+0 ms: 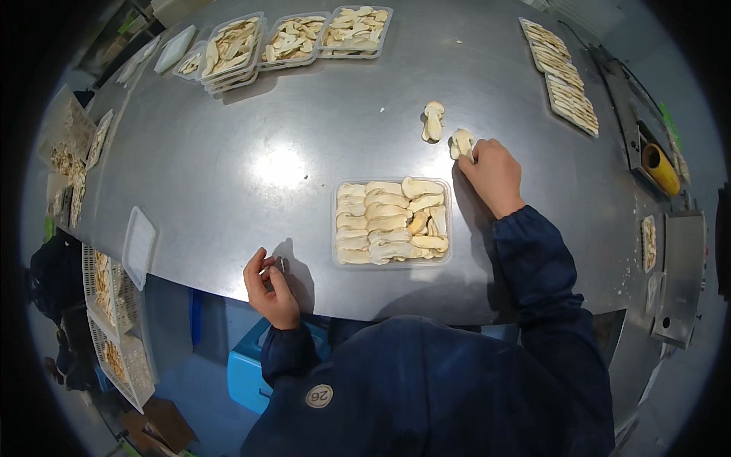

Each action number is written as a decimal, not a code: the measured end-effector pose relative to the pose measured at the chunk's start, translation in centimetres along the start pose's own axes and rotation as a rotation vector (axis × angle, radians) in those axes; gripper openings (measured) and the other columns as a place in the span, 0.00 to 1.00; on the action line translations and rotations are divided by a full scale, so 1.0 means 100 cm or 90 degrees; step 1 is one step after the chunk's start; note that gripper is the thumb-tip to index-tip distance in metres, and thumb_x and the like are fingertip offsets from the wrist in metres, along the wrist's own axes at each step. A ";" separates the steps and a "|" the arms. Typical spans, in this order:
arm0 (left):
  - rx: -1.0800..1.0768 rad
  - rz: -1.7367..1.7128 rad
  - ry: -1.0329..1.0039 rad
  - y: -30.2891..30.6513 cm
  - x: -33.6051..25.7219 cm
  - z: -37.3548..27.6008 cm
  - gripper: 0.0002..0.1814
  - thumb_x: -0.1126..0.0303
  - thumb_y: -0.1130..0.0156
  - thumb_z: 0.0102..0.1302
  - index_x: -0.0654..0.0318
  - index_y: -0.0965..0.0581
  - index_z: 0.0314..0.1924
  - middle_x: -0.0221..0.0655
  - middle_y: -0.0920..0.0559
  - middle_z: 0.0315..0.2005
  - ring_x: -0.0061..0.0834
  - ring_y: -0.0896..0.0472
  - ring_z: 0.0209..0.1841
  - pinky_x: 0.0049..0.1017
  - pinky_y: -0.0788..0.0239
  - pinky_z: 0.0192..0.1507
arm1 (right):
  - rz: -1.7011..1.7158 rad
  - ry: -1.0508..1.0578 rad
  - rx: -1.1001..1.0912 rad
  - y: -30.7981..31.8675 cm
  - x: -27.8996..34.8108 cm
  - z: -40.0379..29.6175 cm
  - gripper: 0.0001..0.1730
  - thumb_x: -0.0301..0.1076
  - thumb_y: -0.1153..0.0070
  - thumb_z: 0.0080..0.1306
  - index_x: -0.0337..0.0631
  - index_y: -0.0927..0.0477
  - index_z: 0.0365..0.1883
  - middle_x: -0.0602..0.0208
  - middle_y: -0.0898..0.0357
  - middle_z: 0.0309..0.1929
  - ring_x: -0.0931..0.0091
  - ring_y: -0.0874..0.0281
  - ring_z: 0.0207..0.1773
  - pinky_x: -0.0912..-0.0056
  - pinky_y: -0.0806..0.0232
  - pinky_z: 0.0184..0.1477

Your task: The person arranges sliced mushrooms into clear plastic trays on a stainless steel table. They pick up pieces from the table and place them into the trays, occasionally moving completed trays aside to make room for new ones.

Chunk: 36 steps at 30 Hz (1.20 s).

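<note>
A clear plastic tray (392, 264) of pale mushroom slices stands before me on the steel table (228, 188). The slices lie overlapped in columns, with smaller, looser pieces in the right one. Beyond the tray's upper right corner, my right hand (495, 174) has thumb and fingers on a mushroom slice (461, 143); whether the slice is lifted or rests on the table I cannot tell. A second mushroom slice (434, 121) lies just to its left. My left hand (271, 288) is at the table's near edge, left of the tray, fingers loosely curled and holding nothing visible.
Several filled trays (228, 48), some stacked, stand at the far left. Long trays of slices (571, 100) lie at the far right. A white empty tray (139, 245) rests at the left edge, above perforated crates (134, 365). A blue stool or bin (245, 371) is below the table.
</note>
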<state>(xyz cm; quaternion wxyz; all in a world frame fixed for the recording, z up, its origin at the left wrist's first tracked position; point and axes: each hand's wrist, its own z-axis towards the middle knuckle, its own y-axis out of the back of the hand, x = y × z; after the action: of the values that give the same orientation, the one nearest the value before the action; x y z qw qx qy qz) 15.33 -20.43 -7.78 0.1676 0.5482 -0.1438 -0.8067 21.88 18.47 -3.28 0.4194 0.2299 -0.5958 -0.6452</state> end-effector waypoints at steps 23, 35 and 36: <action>-0.008 0.013 -0.001 -0.003 -0.006 0.001 0.16 0.80 0.50 0.68 0.69 0.24 0.54 0.38 0.20 0.47 0.24 0.20 0.44 0.20 0.30 0.41 | 0.609 -0.120 0.327 0.040 -0.019 -0.008 0.13 0.32 0.48 0.68 0.31 0.19 0.43 0.73 0.20 0.30 0.87 0.31 0.26 0.84 0.38 0.29; -0.005 0.033 0.008 -0.003 -0.010 0.001 0.16 0.82 0.51 0.66 0.70 0.23 0.53 0.39 0.21 0.46 0.27 0.19 0.42 0.23 0.28 0.40 | 0.059 0.096 0.103 0.029 -0.006 -0.036 0.11 0.37 0.42 0.61 0.37 0.21 0.35 0.59 0.23 0.33 0.61 0.22 0.38 0.59 0.29 0.38; -0.003 0.029 0.003 -0.002 -0.009 0.001 0.16 0.81 0.51 0.67 0.69 0.23 0.53 0.39 0.20 0.46 0.26 0.19 0.42 0.22 0.29 0.40 | 0.001 0.096 0.094 0.021 -0.004 -0.036 0.10 0.37 0.43 0.61 0.40 0.23 0.33 0.61 0.24 0.33 0.61 0.22 0.40 0.58 0.28 0.38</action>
<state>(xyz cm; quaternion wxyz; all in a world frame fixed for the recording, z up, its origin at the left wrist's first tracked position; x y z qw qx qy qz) 15.52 -19.85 -7.06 0.1871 0.5463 -0.1539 -0.8017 25.53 16.84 -2.02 0.4457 0.3074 -0.6088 -0.5798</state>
